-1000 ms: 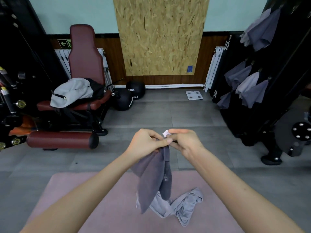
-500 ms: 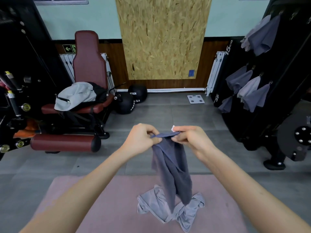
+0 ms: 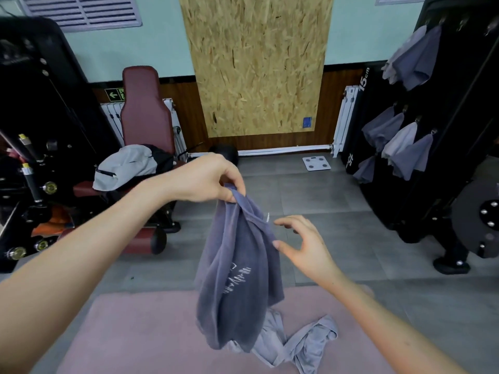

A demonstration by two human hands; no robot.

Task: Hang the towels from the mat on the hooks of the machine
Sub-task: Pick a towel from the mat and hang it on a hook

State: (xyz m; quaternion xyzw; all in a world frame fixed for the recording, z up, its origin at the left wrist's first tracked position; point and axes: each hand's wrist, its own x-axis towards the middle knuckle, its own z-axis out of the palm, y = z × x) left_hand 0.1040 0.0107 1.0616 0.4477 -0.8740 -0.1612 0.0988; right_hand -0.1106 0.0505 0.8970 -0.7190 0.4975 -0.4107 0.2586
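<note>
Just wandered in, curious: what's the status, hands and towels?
Left hand pinches dark towel by its top, hanging over mat. Right hand open beside it. Light towel lies on mat. Bare floor toward machine.

A chipboard panel (image 3: pixel 256 66) fills the middle of the pale green wall (image 3: pixel 151 47) and runs down over dark wood wainscot (image 3: pixel 337 103). Left of the panel stands a maroon seat (image 3: pixel 145 109) with a grey jacket (image 3: pixel 127 166) on it, a white radiator (image 3: pixel 113 114) behind it and a vent (image 3: pixel 81 12) high above. Right of the panel is a second radiator (image 3: pixel 344 117), and below the panel's right corner a white scale (image 3: pixel 316 163) lies on the grey tiled floor (image 3: pixel 324 201).
</note>
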